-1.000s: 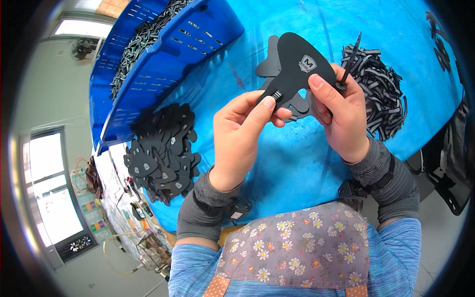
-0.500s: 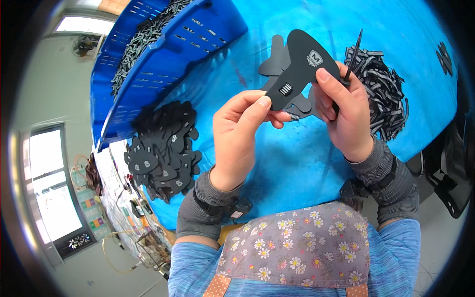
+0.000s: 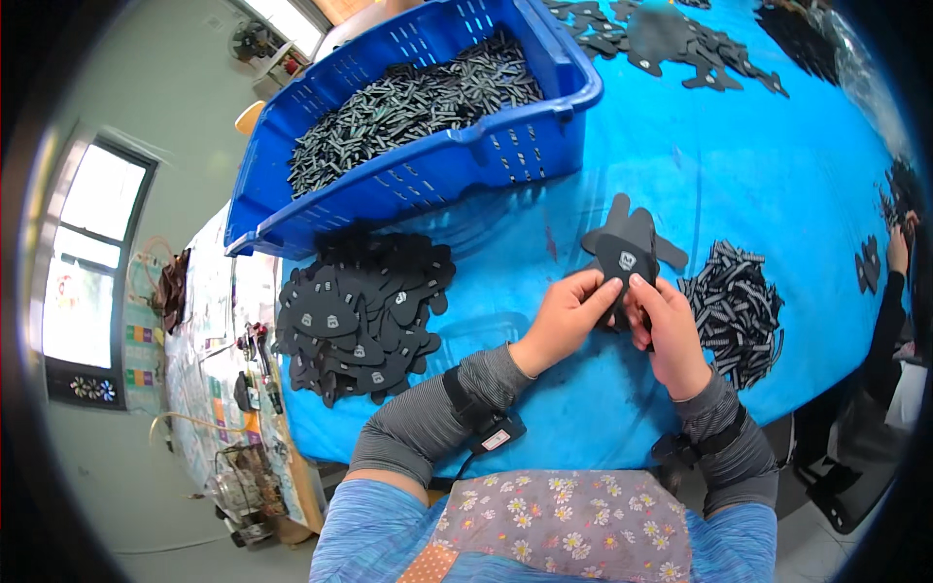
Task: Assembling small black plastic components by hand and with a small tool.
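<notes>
Both my hands meet over the blue table around a flat, dark grey shaped piece with a pale shield mark (image 3: 627,260). My left hand (image 3: 566,316) pinches its lower left edge between thumb and fingers. My right hand (image 3: 673,330) grips its lower right side, thumb near the mark. The fingers hide the piece's lower end. Beyond it, more flat dark pieces (image 3: 671,255) lie on the table, partly covered. Just right of my right hand is a heap of short black-and-grey striped strips (image 3: 736,316).
A large pile of similar dark pieces (image 3: 364,321) lies at left. Behind it stands a blue perforated crate (image 3: 466,173) full of short strips (image 3: 408,107). More dark pieces (image 3: 690,49) are spread at the far side. Another person's hand (image 3: 898,248) shows at the right edge.
My hands have come closer together and lower, with the piece turned more upright. A thin black pointed tool by my right hand no longer shows. The view has shifted, revealing more crate and table.
</notes>
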Demonstrator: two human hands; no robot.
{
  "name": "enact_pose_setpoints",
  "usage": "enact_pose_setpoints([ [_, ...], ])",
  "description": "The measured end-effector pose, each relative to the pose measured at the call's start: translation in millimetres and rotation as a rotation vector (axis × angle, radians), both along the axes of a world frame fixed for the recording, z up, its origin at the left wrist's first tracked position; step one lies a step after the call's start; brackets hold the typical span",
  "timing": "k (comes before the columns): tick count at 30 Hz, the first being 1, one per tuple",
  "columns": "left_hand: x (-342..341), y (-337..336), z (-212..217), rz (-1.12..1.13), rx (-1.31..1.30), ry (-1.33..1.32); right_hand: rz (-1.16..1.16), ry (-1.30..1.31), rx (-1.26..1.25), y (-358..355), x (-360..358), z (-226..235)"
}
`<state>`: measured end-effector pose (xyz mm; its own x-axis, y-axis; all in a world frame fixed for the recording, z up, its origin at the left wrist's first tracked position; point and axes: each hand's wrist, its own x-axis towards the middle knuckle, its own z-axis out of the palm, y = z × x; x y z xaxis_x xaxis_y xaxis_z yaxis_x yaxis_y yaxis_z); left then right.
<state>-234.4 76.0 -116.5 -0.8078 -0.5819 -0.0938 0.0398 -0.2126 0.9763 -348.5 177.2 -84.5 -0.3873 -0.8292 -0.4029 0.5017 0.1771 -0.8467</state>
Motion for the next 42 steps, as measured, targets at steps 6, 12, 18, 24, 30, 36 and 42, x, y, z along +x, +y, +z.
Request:
enact_pose_setpoints([
  [6, -3.9, -0.4, -4.6, -0.140, 0.054, 0.118, -0.119, 0.033, -0.077, -2.6, -2.4, -1.4],
  [12, 5.9, -3.4, -10.4, -0.093, 0.069, 0.174, -0.267, 0.121, -0.112, -8.0, 9.0, 1.3],
  [18, -9.0, 2.7, -18.9, -0.068, 0.082, 0.252, -0.208, 0.291, -0.057, 0.6, 9.4, -7.2],
  [24, -3.6, 0.8, -11.9, -0.058, 0.018, 0.229, -0.166, 0.305, -0.140, -0.3, 9.8, -7.3],
  [30, -4.4, -0.4, -11.7, -0.054, 0.066, 0.270, -0.299, 0.338, -0.165, -2.8, 10.1, -6.4],
  [36, -5.4, -1.0, -6.8, 0.032, 0.123, 0.287, -0.240, 0.373, -0.136, -4.0, 9.7, -16.5],
  [42, 9.1, 1.9, 15.9, -0.070, 0.240, 0.176, -0.264, 0.459, -0.268, 0.2, 5.4, -19.3],
])
